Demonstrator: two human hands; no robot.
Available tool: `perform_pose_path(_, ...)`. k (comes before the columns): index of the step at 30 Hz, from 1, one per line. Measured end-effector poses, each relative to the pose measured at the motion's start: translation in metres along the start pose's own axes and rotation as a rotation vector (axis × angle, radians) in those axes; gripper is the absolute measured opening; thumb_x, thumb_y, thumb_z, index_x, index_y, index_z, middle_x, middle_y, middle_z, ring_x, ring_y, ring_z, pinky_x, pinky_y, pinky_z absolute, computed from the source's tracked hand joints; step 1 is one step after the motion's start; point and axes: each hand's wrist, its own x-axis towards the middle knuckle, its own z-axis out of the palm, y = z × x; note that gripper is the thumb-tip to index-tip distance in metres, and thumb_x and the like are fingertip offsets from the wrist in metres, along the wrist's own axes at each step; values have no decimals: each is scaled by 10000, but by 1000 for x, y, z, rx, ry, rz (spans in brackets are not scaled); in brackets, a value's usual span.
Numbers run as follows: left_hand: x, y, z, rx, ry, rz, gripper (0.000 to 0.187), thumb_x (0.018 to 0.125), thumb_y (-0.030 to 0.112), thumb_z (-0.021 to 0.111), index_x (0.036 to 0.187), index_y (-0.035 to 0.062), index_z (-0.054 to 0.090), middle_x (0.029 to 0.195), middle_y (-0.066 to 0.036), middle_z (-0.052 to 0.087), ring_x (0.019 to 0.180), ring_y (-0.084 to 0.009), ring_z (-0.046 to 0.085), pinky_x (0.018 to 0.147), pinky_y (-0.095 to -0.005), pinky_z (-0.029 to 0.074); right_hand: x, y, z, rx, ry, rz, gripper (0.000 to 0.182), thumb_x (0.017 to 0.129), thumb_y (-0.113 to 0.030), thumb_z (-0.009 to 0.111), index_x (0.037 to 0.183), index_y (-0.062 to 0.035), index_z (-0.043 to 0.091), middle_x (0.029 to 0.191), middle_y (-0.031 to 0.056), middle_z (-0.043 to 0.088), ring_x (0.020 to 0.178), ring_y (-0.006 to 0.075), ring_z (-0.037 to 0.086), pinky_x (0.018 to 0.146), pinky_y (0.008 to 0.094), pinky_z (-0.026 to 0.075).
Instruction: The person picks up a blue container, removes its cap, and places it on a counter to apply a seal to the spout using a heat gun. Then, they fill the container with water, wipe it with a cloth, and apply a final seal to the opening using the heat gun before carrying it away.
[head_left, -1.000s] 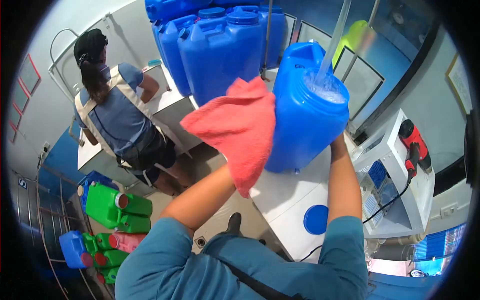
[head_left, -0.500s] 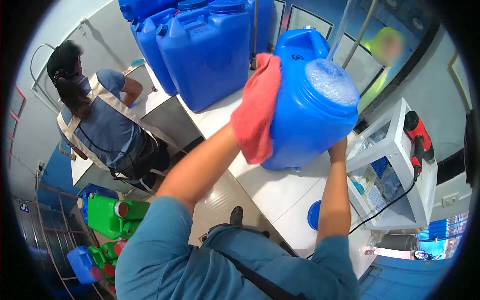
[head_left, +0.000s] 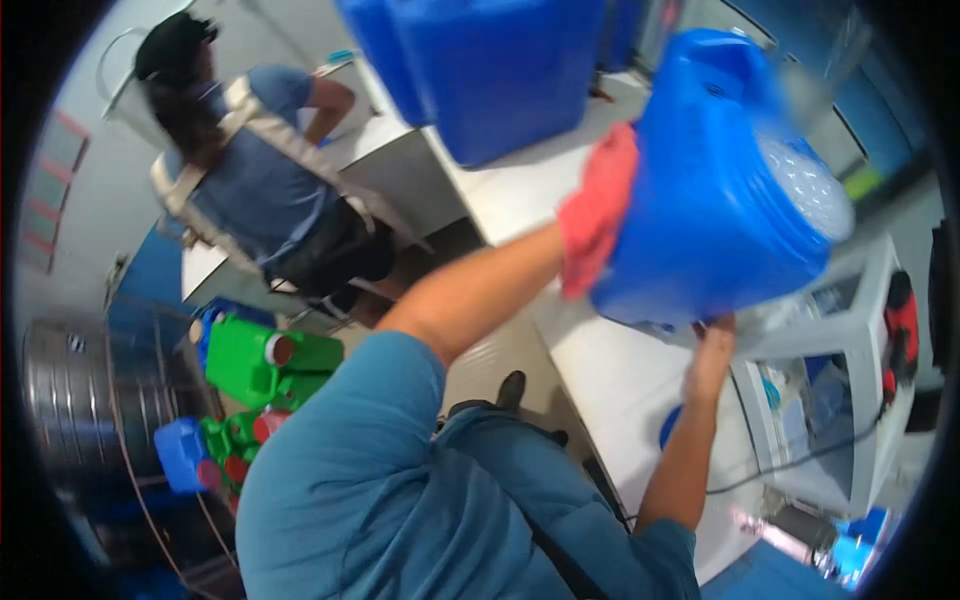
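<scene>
A large blue jug (head_left: 690,220), with white foam (head_left: 805,185) in its wide round mouth, is tilted to the right over the white counter (head_left: 600,365). A red cloth (head_left: 603,210) covers my left hand, which presses against the jug's left side; its fingers are hidden under the cloth. My right hand (head_left: 713,345) is at the jug's lower edge, with its fingers partly hidden beneath it. A blue round lid (head_left: 670,426) lies on the counter beside my right forearm.
Blue jugs (head_left: 500,80) stand at the counter's back. A white shelf unit (head_left: 750,400), with a red and black tool (head_left: 902,325) and a cable, is at the right. A person (head_left: 270,190) in an apron is at the left, above green jugs (head_left: 240,360).
The view has shifted, so most things sit differently in it. The blue jug is tipped further to the right, and both my hands have stayed on it.
</scene>
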Motion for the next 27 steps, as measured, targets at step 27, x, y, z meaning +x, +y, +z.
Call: perform_pose_path(27, -144, 83, 54, -87, 560, -79, 430, 888, 296, 629, 1176, -12, 544, 1038, -147, 632, 996, -261, 611, 871, -416, 498, 186, 79, -45, -1091, -20, -968, 467, 907, -207, 685, 1310, -5, 565, 1225, 183, 639, 1065, 320, 636, 907, 405, 509)
